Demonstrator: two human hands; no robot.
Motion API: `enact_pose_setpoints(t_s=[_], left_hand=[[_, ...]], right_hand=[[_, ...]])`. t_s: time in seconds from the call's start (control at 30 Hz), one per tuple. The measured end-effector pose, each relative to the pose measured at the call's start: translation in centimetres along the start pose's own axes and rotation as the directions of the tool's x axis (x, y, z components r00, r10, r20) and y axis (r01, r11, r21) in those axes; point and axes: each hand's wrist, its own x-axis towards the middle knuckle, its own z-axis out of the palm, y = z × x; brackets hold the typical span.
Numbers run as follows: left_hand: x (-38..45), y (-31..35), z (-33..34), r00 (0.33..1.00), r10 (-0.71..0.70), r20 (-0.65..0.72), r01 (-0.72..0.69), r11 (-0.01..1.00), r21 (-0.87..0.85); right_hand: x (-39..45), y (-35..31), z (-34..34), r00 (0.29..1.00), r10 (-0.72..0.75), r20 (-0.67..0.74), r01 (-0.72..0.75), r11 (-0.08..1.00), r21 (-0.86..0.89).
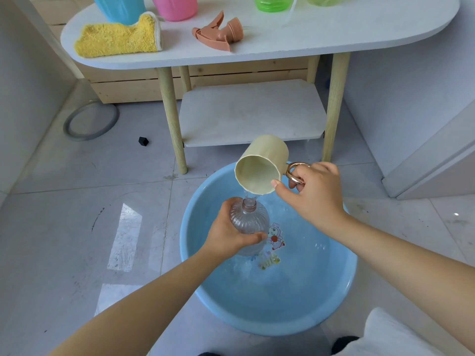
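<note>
The left hand (228, 233) grips a clear ribbed bottle (248, 222) upright over the blue basin (277, 317) of water on the tiled floor, while the right hand (312, 191) holds a cream cup (261, 164) by its copper handle, tipped so that water runs from its rim into the bottle's neck. Behind, on the white table (334, 29), a yellow cloth (118, 37) lies near the left end and a terracotta spray head (218, 33) near the front edge, with blue, pink and green containers along the back edge.

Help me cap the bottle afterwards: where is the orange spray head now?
The spray head lies on the white table at upper centre of the head view, right of the yellow cloth, near the pink cup.
</note>
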Motion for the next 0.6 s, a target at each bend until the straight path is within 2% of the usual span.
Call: enact_pose_setpoints(t_s=[0.6], left_hand=[[0.02, 0.36, -0.07, 1.0, -0.009, 0.0, 0.009, 1.0, 0.007]], right_hand=[[0.34, 0.21, 0.25, 0.985, -0.141, -0.097, 0.133, 0.988, -0.078]])
